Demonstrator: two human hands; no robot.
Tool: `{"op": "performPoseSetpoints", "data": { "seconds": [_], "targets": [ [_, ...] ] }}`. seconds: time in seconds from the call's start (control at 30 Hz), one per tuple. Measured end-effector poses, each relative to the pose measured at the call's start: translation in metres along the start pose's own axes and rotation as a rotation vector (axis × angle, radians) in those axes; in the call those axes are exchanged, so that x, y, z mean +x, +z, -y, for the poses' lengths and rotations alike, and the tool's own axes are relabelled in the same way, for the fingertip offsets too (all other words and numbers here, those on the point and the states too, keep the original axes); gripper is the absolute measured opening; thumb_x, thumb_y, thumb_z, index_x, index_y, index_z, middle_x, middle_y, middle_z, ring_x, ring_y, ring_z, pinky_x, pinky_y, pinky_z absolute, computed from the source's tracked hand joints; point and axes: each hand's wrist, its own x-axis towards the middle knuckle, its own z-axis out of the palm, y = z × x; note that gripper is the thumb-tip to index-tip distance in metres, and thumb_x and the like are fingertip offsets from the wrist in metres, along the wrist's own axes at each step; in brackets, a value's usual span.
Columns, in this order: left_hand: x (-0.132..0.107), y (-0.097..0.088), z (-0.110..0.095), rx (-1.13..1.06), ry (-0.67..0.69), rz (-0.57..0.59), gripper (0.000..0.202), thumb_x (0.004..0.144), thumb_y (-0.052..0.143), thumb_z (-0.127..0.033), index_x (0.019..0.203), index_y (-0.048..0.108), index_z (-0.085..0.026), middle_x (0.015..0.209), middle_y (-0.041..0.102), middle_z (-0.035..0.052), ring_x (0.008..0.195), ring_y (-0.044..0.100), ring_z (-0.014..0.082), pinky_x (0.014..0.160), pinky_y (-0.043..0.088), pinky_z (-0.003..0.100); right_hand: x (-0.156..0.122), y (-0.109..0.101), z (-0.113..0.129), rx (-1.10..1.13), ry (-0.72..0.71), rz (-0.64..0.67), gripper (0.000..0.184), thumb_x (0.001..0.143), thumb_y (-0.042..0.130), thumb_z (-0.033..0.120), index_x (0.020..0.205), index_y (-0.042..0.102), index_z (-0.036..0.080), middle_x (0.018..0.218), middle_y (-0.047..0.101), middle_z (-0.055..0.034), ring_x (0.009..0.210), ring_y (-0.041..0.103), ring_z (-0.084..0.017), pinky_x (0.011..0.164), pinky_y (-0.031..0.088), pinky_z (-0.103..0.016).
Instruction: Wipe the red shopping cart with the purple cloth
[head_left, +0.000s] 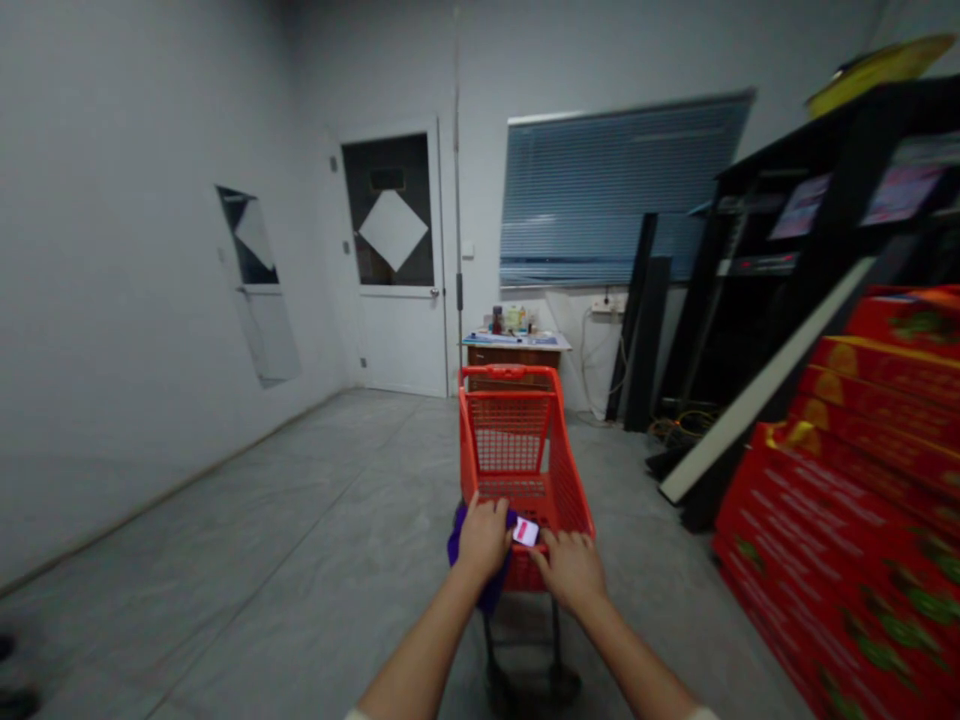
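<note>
A red plastic shopping cart [517, 440] on dark wheels stands in front of me, and both my hands are at its near rim. My left hand [484, 537] is closed over a crumpled purple cloth [466, 558] that hangs down the cart's left side. My right hand [571, 570] grips the rim just to the right. Between them, a phone [526, 532] with a lit pink and white screen lies tilted against my left hand's edge. I cannot tell which hand supports it. The cart's inside is mostly seen through its mesh, and nothing shows in it.
Stacked red printed cartons [847, 500] and a black shelf unit [810, 260] line the right side. Ahead stand a wooden desk [514, 350] with bottles on it, a white door [390, 260] and a window with blue blinds [622, 190]. The floor is grey concrete.
</note>
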Motion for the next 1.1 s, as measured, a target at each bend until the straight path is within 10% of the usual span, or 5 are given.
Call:
{"op": "performPoseSetpoints", "data": {
  "seconds": [0.27,0.57,1.1],
  "targets": [
    [-0.002,0.001,0.008,-0.035,-0.049,-0.019,0.024,0.091,0.054,-0.030,0.112,0.058,-0.017,0.104,0.070,0.0088,0.104,0.065,0.0234,0.113,0.032,0.042,0.014,-0.011,-0.028,0.118,-0.280,0.091,0.043,0.100,0.032,0.036,0.124,0.065,0.023,0.128,0.067,-0.0079,0.127,0.052,-0.023,0.116,0.022,-0.044],
    [0.007,0.022,-0.029,-0.056,-0.088,-0.015,0.028,0.093,0.053,-0.035,0.114,0.060,-0.017,0.105,0.070,0.0117,0.110,0.063,0.0260,0.111,0.035,0.045,0.012,0.012,-0.022,0.180,-0.206,-0.017,0.041,0.099,0.031,0.031,0.122,0.065,0.026,0.122,0.070,-0.0058,0.115,0.060,-0.020,0.118,0.017,-0.045],
    [-0.005,0.016,0.013,-0.156,-0.022,-0.061,0.035,0.095,0.050,-0.034,0.125,0.055,-0.018,0.119,0.067,0.0098,0.117,0.060,0.0226,0.116,0.030,0.042,0.001,0.015,0.028,0.148,-0.078,-0.068,0.042,0.100,0.031,0.032,0.115,0.069,0.020,0.110,0.074,-0.0103,0.106,0.064,-0.022,0.114,0.021,-0.043]
  ]
}}
